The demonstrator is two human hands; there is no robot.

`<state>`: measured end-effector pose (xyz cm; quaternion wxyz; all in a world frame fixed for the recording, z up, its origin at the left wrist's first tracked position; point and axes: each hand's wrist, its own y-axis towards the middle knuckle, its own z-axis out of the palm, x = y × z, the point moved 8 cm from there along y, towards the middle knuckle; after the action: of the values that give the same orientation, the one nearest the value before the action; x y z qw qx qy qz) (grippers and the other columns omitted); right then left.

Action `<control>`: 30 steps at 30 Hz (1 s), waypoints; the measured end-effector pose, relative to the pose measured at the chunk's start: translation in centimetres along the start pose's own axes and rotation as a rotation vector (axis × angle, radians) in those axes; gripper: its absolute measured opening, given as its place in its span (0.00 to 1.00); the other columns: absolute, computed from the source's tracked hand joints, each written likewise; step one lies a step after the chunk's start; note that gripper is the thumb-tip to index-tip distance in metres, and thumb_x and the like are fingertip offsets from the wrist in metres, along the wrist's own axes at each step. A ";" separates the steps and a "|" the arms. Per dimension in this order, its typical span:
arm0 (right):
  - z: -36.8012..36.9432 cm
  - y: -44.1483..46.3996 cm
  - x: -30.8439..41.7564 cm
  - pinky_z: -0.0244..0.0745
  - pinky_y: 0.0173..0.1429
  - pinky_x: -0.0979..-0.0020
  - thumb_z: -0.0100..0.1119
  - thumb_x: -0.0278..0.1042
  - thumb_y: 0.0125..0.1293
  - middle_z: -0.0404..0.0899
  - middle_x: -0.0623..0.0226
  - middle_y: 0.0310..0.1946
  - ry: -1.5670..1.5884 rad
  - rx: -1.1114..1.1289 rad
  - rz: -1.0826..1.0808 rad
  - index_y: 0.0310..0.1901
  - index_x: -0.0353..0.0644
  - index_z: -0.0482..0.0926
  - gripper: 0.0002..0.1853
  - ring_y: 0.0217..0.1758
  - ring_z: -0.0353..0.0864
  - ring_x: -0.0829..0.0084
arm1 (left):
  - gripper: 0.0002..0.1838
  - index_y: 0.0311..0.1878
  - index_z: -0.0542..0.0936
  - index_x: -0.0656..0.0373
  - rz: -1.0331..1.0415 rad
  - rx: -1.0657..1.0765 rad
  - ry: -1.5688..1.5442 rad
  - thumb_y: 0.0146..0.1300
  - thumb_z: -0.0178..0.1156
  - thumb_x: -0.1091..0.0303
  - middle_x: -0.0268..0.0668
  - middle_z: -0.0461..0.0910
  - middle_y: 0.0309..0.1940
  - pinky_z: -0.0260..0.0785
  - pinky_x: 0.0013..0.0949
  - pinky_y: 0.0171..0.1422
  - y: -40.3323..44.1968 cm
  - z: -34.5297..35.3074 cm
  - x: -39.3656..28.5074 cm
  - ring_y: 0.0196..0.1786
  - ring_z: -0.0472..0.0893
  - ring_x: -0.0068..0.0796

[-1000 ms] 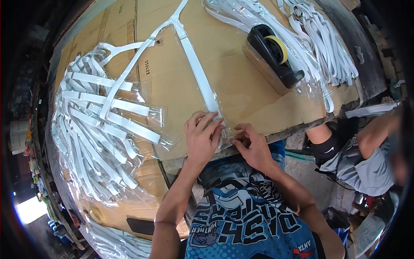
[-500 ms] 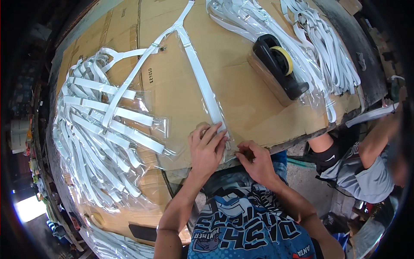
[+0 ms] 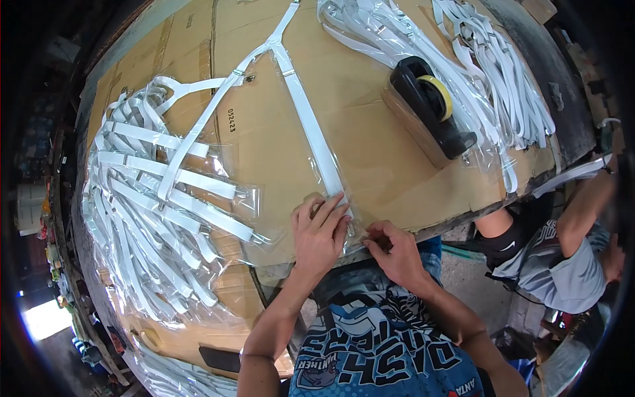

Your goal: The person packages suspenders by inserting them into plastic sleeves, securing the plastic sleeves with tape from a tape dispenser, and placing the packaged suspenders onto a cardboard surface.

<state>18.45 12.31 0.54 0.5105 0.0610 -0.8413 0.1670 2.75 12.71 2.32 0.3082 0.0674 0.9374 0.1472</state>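
A white Y-shaped strap (image 3: 309, 119) lies on the cardboard, one leg inside a clear plastic sleeve that runs down to the near edge. My left hand (image 3: 320, 228) rests over the lower end of this strap, its fingers bent and pressing on strap and sleeve. Just right of it, my right hand (image 3: 395, 248) is closed, thumb and index finger pinched near the sleeve's bottom corner; what lies between them is too small to make out. A black tape dispenser (image 3: 423, 106) with a yellow-rimmed roll stands to the upper right.
Sleeved white straps (image 3: 152, 205) are heaped on the left. More white straps (image 3: 503, 79) lie at the upper right. A dark flat object (image 3: 219, 358) is at the lower left. Beyond the table's right edge sits another person (image 3: 555, 264), near a white strap.
The view has shifted, so the table contents appear slightly lower and farther right. Both hands stay at the sleeve's lower end, with little change in their grip.
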 end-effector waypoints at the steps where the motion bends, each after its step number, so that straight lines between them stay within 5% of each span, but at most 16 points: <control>1: 0.0 0.0 0.0 0.77 0.39 0.67 0.63 0.25 0.59 0.83 0.54 0.31 -0.006 0.001 -0.003 0.44 0.35 0.76 0.12 0.31 0.84 0.60 | 0.13 0.46 0.84 0.54 0.000 -0.004 0.003 0.55 0.66 0.69 0.27 0.80 0.55 0.58 0.41 0.63 0.0 0.0 0.0 0.57 0.72 0.37; 25: -0.2 0.2 -0.2 0.77 0.39 0.69 0.65 0.26 0.58 0.83 0.55 0.32 0.053 0.085 0.049 0.43 0.33 0.77 0.13 0.31 0.83 0.64 | 0.13 0.45 0.85 0.54 -0.005 -0.026 0.023 0.54 0.67 0.68 0.28 0.79 0.56 0.59 0.41 0.63 -0.1 -0.1 -0.2 0.58 0.73 0.37; 30: -0.9 0.3 0.3 0.75 0.36 0.75 0.65 0.25 0.59 0.82 0.64 0.28 0.049 0.055 -0.001 0.41 0.34 0.78 0.10 0.29 0.80 0.77 | 0.13 0.44 0.85 0.54 -0.006 -0.025 0.046 0.54 0.67 0.69 0.28 0.80 0.55 0.60 0.41 0.62 -0.1 -0.2 -0.1 0.57 0.73 0.37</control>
<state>18.96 12.93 1.08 0.5293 0.0713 -0.8236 0.1910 2.66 12.53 2.50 0.2879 0.0572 0.9425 0.1596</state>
